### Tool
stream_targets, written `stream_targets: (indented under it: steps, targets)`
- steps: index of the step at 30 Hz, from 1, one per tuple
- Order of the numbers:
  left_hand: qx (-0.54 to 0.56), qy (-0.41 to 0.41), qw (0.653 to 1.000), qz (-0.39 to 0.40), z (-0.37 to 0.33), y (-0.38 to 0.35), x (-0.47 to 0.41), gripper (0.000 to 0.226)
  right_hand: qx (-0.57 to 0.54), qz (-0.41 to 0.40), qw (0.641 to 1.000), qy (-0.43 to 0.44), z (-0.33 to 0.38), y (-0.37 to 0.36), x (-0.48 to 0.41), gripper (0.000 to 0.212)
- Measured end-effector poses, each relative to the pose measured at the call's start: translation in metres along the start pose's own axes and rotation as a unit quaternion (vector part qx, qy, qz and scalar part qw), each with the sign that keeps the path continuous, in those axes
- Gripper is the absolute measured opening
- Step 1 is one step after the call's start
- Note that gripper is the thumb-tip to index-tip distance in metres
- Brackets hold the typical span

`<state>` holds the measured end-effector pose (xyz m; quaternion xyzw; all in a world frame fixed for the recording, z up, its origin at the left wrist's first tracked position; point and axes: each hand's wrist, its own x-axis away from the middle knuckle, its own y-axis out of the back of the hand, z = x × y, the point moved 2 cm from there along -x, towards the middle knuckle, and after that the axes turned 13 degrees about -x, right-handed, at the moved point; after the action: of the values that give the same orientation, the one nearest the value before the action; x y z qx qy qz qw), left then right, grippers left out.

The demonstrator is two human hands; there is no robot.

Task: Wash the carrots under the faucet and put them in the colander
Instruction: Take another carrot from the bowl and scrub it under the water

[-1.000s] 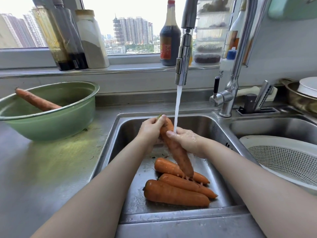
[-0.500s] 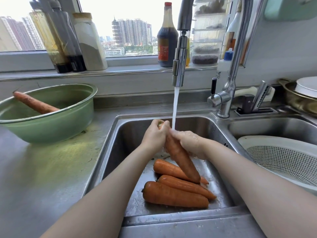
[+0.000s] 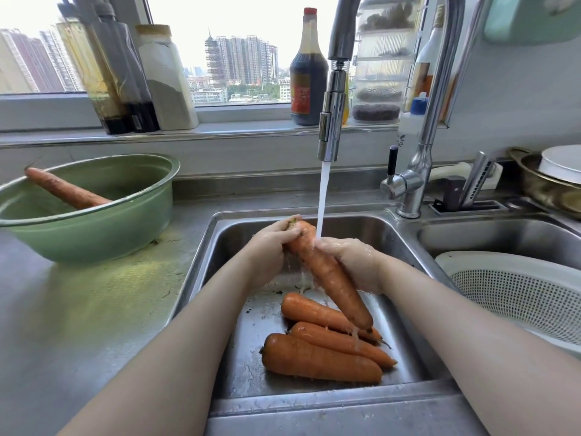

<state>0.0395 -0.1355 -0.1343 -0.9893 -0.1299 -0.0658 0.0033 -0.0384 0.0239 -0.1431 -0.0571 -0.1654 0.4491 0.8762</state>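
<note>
Long orange carrot (image 3: 330,278), wet: held slantwise over the left stainless-steel sink basin (image 3: 201,272), thick stalk end up and away from the person, blunt tip down and toward them, just above the carrots lying on the basin floor.

Left hand (image 3: 270,250): fingers and thumb curled round the stalk end, gripping it.

Right hand (image 3: 355,262): wrapped round the upper shaft from the right side, fingers curled onto it, skin wet.

Chrome pull-down faucet (image 3: 330,121): running. Its white water stream (image 3: 322,199) lands where the right hand meets the carrot; water trickles off the shaft and the lower tip.

Three orange carrots, loose, on the floor of the same basin, side by side and touching: rear carrot (image 3: 314,313), partly under the held one; middle carrot (image 3: 342,343); front carrot (image 3: 317,360), the thickest. All three lie with thick ends to the left.

White perforated plastic colander (image 3: 518,294): in the right-hand basin, well apart from the hands. No carrot shows in the part of it in view.

Pale green round bowl (image 3: 94,234): on the steel counter (image 3: 78,309) left of the sink. One unwashed-looking orange carrot (image 3: 66,190) leans inside it, its end resting on the far left rim.

Dark sauce bottle with red cap (image 3: 308,83): upright on the windowsill behind the faucet, among other bottles and jars.
</note>
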Motion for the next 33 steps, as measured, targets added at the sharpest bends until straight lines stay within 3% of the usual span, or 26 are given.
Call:
stream_targets:
  steps: [2,6,11,14,18,20,23,27,30,33]
  targets:
    - [-0.02,-0.021,0.999,-0.019,0.0,-0.001,0.001,0.033,0.021,-0.045,0.999,0.007,0.001,0.0,0.0,0.048]
    - [-0.119,-0.057,0.982,-0.137,-0.004,-0.011,0.009,0.015,0.067,-0.08,0.994,-0.004,0.005,-0.006,0.002,0.064]
    - [-0.109,-0.072,0.973,-0.19,-0.002,-0.028,0.006,0.027,0.109,-0.125,0.986,0.005,-0.001,-0.006,-0.007,0.07]
    - [-0.144,-0.069,0.978,-0.137,-0.004,-0.03,0.006,0.03,0.133,-0.21,0.968,0.03,0.0,-0.004,-0.014,0.063]
    - [-0.087,-0.047,0.995,-0.013,0.002,-0.026,0.005,0.032,0.125,-0.222,0.967,-0.012,0.0,0.006,-0.011,0.077]
    - [-0.077,-0.051,0.996,-0.015,0.004,-0.024,0.003,0.032,0.076,-0.194,0.978,-0.014,0.002,0.004,-0.005,0.071]
    - [-0.062,-0.05,0.993,-0.091,-0.001,-0.028,0.005,0.019,0.005,-0.122,0.992,-0.013,0.004,-0.003,0.002,0.058]
    - [-0.065,-0.036,0.985,-0.157,-0.001,-0.024,0.004,0.023,0.064,-0.067,0.996,-0.013,0.001,-0.012,0.0,0.043]
    - [-0.081,-0.042,0.992,-0.092,0.002,-0.013,0.003,0.025,0.059,-0.096,0.994,0.006,-0.001,-0.015,-0.002,0.048]
    - [-0.014,-0.052,0.999,0.001,0.003,-0.007,0.003,0.035,0.013,-0.129,0.991,0.024,0.002,-0.012,-0.004,0.054]
